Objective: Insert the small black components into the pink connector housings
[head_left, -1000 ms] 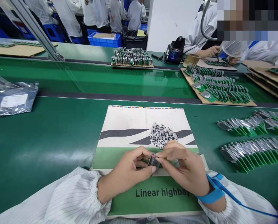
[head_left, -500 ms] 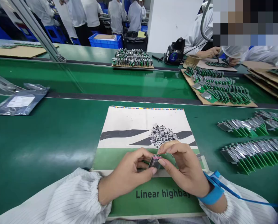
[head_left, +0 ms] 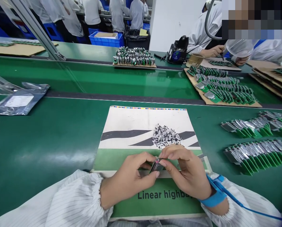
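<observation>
My left hand pinches a small circuit board module with a dark metallic side and a pinkish spot at its top end. My right hand comes at it from the other side, thumb and fingertips closed together at the module's top end. Whether a tiny part sits between those right fingertips is hidden. Under both hands lies a printed cardboard sheet marked "Linear highbay". Just beyond my right fingers is a pile of tiny black-and-silver leaded components. A blue wrist strap circles my right wrist.
Rows of green circuit boards stand at the right. More boards rest on a cardboard tray across the green channel. A silvery bag lies at the left. Beyond are a board stack, a black device and co-workers.
Both hands stay around the module, which is tilted slightly more. The view has shifted a little. In the background, people at the far left have moved.
</observation>
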`<state>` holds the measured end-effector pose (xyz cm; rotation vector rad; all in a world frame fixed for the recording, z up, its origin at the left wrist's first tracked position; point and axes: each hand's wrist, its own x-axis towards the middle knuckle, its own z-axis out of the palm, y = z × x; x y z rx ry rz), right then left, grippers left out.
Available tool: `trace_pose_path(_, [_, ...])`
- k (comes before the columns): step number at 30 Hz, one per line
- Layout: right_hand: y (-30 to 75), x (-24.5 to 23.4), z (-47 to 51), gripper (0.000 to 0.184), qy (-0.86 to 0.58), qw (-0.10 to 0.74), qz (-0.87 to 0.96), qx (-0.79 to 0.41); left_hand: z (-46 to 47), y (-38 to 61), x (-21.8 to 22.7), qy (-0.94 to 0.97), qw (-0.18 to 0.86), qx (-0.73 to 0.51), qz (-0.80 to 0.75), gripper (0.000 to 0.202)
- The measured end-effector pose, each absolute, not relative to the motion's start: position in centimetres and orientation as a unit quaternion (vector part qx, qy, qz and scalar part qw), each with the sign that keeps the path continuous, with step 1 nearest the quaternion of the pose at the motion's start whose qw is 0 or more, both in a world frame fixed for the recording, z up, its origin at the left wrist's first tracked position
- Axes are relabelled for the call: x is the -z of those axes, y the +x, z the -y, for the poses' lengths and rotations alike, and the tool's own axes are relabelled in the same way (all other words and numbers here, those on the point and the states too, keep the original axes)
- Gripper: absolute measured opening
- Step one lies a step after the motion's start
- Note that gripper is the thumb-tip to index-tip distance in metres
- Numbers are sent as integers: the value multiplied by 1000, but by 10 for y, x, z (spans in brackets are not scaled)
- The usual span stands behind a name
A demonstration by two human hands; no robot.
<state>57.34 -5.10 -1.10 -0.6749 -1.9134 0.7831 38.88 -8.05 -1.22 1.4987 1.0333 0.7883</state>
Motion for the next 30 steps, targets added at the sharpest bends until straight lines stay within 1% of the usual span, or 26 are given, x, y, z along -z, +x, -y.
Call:
trace_pose_path(4, [572,8,51,22,-272,459,789,-306,80,388,13,698,455,-349,-428,8])
trace_pose_path(8, [572,5,51,25,-255,460,798,-295,80,388,13,752,374,-351,-414,10])
trace_pose_path(13, [572,4,52,24,-248,457,806,-282,81,388,14,777,325,-354,-407,11])
trace_pose_path(18, [572,4,52,21,-255,446,814,-272,81,388,16,789,300,-346,-410,8])
trace_pose_path(26, [578,3,46,19,-234,461,807,-285,79,387,12,754,324,-398,-411,18])
trace_pose_path(30, [582,3,41,25,-259,411,831,-272,80,385,11,739,329,-415,-416,20])
